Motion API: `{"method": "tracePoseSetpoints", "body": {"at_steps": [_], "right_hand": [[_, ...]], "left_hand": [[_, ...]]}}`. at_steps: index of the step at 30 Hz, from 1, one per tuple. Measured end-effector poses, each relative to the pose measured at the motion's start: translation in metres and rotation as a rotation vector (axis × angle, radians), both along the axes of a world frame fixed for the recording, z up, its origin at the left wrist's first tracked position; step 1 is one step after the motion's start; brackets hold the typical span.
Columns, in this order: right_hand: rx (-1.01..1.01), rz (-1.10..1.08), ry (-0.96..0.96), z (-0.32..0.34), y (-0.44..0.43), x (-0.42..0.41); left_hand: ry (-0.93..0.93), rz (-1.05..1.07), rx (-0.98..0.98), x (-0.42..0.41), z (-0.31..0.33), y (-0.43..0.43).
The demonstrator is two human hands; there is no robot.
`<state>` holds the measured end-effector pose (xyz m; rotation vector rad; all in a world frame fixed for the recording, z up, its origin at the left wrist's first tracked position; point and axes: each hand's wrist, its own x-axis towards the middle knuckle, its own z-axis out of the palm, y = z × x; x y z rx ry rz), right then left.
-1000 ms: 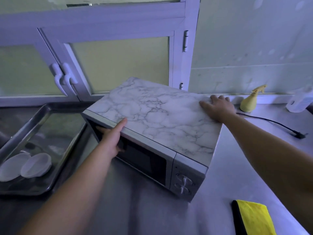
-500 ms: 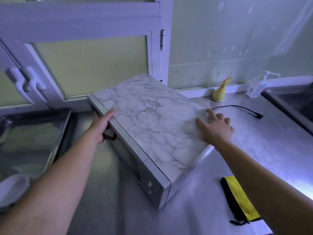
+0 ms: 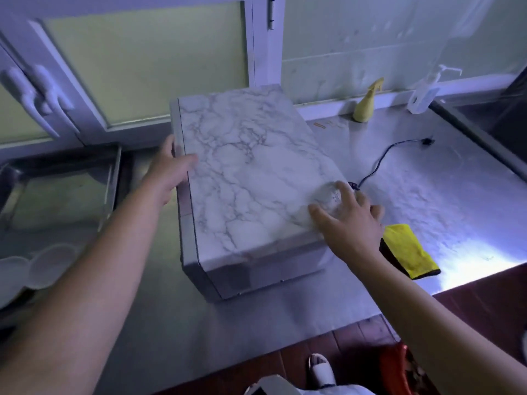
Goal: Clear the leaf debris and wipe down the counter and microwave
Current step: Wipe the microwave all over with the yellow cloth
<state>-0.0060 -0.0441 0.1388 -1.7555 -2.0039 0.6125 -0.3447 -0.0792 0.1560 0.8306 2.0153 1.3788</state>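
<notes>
The microwave has a marble-patterned top and stands on the steel counter, turned so its front faces left. My left hand grips the front top edge, thumb on top and fingers over the front face. My right hand lies with spread fingers on the top's right rear corner, slightly blurred. A yellow cloth with a dark edge lies on the counter just right of the microwave. Small brownish bits of debris sit on the counter behind the microwave.
A yellow spray bottle and a clear pump bottle stand by the back wall. The black power cord trails loose across the counter. A steel tray and white bowls are at left, a sink at right.
The microwave has swung round, its front going from facing me to facing left. Both hands stayed on it, and my view has shifted right and down.
</notes>
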Motion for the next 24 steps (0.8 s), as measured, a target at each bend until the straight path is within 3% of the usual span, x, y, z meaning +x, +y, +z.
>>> {"method": "tracePoseSetpoints", "body": {"at_steps": [3,7,16,21,24], "right_hand": [[0.031,-0.001,0.045,-0.005,-0.022,0.004],[0.060,-0.070,0.117,-0.009,-0.030,-0.002],[0.333,-0.274,0.529,-0.043,-0.042,-0.039],[0.567,-0.313,0.559,-0.053,-0.025,-0.051],[0.570,-0.305,0.598,-0.056,-0.002,-0.054]], "left_hand": [[0.056,0.029,0.067,0.033,-0.015,-0.078],[-0.123,0.165,0.302,0.095,-0.053,-0.144],[0.005,0.457,0.511,0.134,-0.071,-0.123],[0.026,0.547,0.587,0.133,-0.078,-0.111],[-0.014,0.551,0.591,0.132,-0.076,-0.095]]}}
